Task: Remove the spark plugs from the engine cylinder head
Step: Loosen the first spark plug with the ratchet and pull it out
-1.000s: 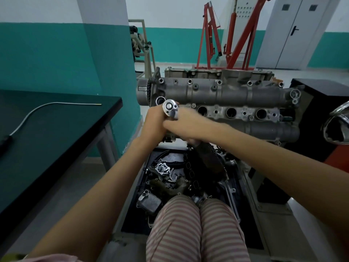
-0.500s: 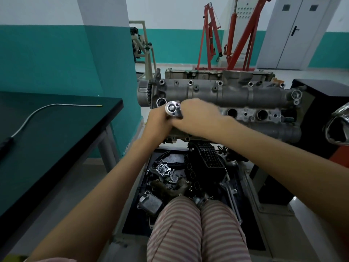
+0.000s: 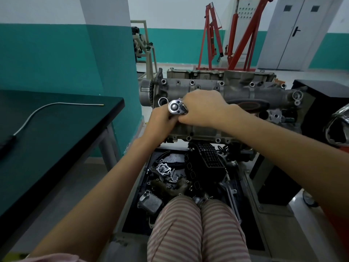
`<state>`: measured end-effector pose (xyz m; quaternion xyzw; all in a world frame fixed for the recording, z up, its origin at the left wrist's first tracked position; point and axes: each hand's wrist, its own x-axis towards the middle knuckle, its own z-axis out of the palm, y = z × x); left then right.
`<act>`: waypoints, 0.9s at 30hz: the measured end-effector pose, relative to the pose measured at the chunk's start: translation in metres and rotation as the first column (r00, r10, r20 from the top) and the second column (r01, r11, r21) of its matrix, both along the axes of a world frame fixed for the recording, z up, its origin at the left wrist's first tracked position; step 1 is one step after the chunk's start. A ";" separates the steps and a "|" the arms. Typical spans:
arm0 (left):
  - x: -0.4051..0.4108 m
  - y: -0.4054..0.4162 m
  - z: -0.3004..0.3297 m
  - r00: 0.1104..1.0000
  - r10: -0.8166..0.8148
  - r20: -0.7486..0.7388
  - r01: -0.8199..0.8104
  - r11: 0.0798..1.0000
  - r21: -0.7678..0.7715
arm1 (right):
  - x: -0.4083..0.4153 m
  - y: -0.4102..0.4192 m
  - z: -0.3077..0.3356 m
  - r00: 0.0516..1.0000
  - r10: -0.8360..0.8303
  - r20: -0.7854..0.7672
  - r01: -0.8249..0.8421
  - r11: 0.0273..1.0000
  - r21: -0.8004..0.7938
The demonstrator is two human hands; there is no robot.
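Head view: cylinder head (image 3: 236, 95) sits on a stand straight ahead, long side across the frame. Both hands meet at its left part. Left hand (image 3: 160, 120) wraps below the chrome ratchet head (image 3: 176, 107), fingers curled round what looks like the extension under it. Right hand (image 3: 204, 108) is curled over the ratchet handle, whose dark grip end (image 3: 251, 106) pokes out past the wrist.

Spark plugs not visible; judged to be down in the wells of the cylinder head, the one in work hidden under the hands. An open round bore (image 3: 162, 101) shows just left of the ratchet head.

Handling, as judgement: ratchet is stiff steel, polished, likely slick near the chrome; better leverage from the dark grip end. A plug should be small, light, with a brittle ceramic body. Keep the socket square in the well; side load could crack it. Cylinder head is heavy cast metal and will not shift under hand force.

Containers: dark tray (image 3: 136, 220) under the stand, between it and the striped knees (image 3: 196, 224), holds loose engine parts — a finned cooler block (image 3: 150, 203), a water pump casting (image 3: 164, 169), black gaskets (image 3: 192, 173), a black ribbed cover (image 3: 209, 157). Black surface (image 3: 56, 129) at left carries a bent thin rod (image 3: 56, 104).
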<state>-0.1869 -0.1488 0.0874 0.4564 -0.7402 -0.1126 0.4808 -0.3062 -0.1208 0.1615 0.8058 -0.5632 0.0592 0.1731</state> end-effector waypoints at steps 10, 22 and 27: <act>0.003 -0.001 -0.003 0.999 -0.042 0.019 0.042 0.999 0.026 | 0.022 0.008 -0.027 0.598 -0.286 0.749 -0.310 0.779 0.545; -0.003 -0.006 -0.016 0.987 -0.012 -0.159 0.033 0.991 0.130 | 0.022 0.014 -0.019 0.433 -0.444 0.784 -0.511 0.596 0.619; -0.001 -0.006 -0.004 0.999 -0.034 0.030 0.035 0.999 -0.026 | 0.001 -0.002 0.000 0.994 0.032 0.108 -0.053 0.980 0.191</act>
